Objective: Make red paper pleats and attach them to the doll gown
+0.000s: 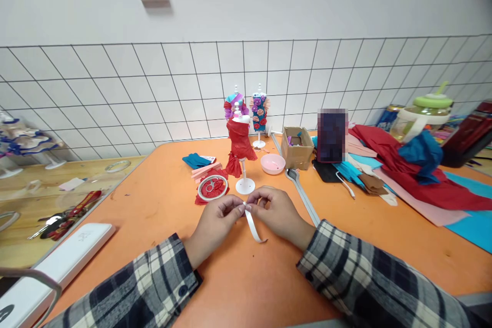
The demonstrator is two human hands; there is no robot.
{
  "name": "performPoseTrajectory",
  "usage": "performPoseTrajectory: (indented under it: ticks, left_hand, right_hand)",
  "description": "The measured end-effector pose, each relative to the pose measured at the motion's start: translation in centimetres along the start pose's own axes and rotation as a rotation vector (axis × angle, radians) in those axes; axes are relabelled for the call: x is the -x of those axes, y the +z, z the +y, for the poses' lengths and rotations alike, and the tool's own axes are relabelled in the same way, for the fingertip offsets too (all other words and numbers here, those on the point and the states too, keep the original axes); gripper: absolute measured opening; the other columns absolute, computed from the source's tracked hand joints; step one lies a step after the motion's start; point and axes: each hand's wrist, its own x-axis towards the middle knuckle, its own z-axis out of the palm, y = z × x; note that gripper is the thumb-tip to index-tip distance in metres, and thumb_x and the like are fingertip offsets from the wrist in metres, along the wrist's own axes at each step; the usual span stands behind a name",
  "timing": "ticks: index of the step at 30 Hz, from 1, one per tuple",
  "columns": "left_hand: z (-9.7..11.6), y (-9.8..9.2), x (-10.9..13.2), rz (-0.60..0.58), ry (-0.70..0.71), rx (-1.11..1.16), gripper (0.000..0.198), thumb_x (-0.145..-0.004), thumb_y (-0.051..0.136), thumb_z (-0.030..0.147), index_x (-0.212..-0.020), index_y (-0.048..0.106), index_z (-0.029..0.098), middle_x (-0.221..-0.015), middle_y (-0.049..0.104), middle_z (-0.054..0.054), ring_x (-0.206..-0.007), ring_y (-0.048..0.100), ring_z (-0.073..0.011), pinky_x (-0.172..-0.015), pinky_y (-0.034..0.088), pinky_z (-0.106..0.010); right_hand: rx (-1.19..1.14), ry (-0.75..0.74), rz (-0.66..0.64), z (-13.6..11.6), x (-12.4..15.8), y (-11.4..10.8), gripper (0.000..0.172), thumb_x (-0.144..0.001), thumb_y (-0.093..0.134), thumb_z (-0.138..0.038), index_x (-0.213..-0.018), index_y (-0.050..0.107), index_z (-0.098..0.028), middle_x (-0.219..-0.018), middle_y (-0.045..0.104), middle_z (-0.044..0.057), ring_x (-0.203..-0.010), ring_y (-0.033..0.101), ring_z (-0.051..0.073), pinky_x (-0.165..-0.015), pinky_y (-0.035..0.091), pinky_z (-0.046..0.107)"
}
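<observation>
Between my two hands is a narrow white strip (251, 225), its tail curling down toward the orange tabletop. My left hand (217, 219) pinches its upper end with thumb and forefinger. My right hand (275, 213) pinches the same end, fingertips touching those of the left. Just beyond them stands a small white dress form (245, 186) wrapped in red crepe-like material (241, 138). To the left of its base, a round hoop (200, 196) lies over crumpled red material, with a small ring-like item inside it.
Two more decorated dress forms (259, 113) stand behind. A pink bowl (272, 171), cardboard box (298, 155), grey strap-like strip (303, 197) and blurred-screen device (332, 136) are right of centre. Coloured sheets (418, 189) and a green-lidded jug (425, 113) lie farther right; a white power strip (77, 256) is left.
</observation>
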Motion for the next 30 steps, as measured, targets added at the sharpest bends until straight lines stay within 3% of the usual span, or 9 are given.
performPoseTrajectory:
  ticks: [7,9,13,18,26,30]
  left_hand:
    - [-0.7,0.2,0.2,-0.051,-0.115,0.322,0.029,-0.071,0.073,0.042,-0.076,0.067,0.014,-0.073,0.067,-0.003,-0.07,0.06,-0.0166,-0.07,0.049,-0.03]
    - [-0.7,0.2,0.2,-0.021,-0.153,0.359,0.029,-0.07,0.075,0.042,-0.076,0.067,0.014,-0.072,0.067,-0.002,-0.069,0.06,-0.0154,-0.069,0.049,-0.029]
    - [-0.5,0.2,0.1,0.011,-0.153,0.316,0.03,-0.07,0.076,0.042,-0.081,0.07,0.015,-0.076,0.069,-0.003,-0.071,0.061,-0.0148,-0.068,0.048,-0.026]
    - [-0.5,0.1,-0.1,0.021,-0.149,0.243,0.03,-0.067,0.078,0.041,-0.081,0.071,0.015,-0.08,0.071,-0.004,-0.073,0.061,-0.0162,-0.069,0.047,-0.027]
    - [-0.6,0.0,-0.3,0.033,-0.124,0.113,0.025,-0.066,0.076,0.037,-0.071,0.071,0.013,-0.064,0.065,-0.002,-0.06,0.053,-0.0129,-0.06,0.042,-0.025]
    - [-0.3,0.3,0.3,0.022,-0.175,0.317,0.024,-0.064,0.08,0.034,-0.068,0.07,0.013,-0.067,0.066,-0.003,-0.065,0.056,-0.0135,-0.065,0.045,-0.025]
  right_hand:
    - [0.278,-0.277,0.039,-0.3,0.9,0.2,0.006,-0.083,0.057,-0.015,-0.085,0.06,-0.02,-0.087,0.062,0.003,-0.075,0.056,0.015,-0.065,0.039,0.026]
    - [0.238,-0.224,0.099,-0.2,0.9,0.2,0.008,-0.084,0.059,-0.021,-0.092,0.059,-0.021,-0.092,0.064,0.003,-0.07,0.057,0.013,-0.065,0.041,0.026]
    - [0.086,-0.012,0.148,0.2,0.3,0.0,0.038,-0.079,0.067,-0.029,-0.115,0.056,-0.024,-0.095,0.068,0.001,-0.057,0.057,0.011,-0.06,0.043,0.026]
    - [-0.005,0.023,0.03,0.9,-0.4,0.1,0.009,-0.08,0.062,-0.025,-0.083,0.07,-0.021,-0.081,0.071,0.001,-0.065,0.061,0.014,-0.061,0.044,0.025]
    - [0.286,-0.191,0.029,0.1,0.2,-0.3,0.004,-0.08,0.062,-0.017,-0.079,0.065,-0.02,-0.077,0.065,-0.001,-0.065,0.055,0.012,-0.058,0.037,0.024]
    - [0.487,-0.416,-0.016,-0.1,0.7,-0.5,0.007,-0.087,0.055,-0.019,-0.086,0.061,-0.019,-0.084,0.064,0.003,-0.072,0.056,0.014,-0.06,0.036,0.025]
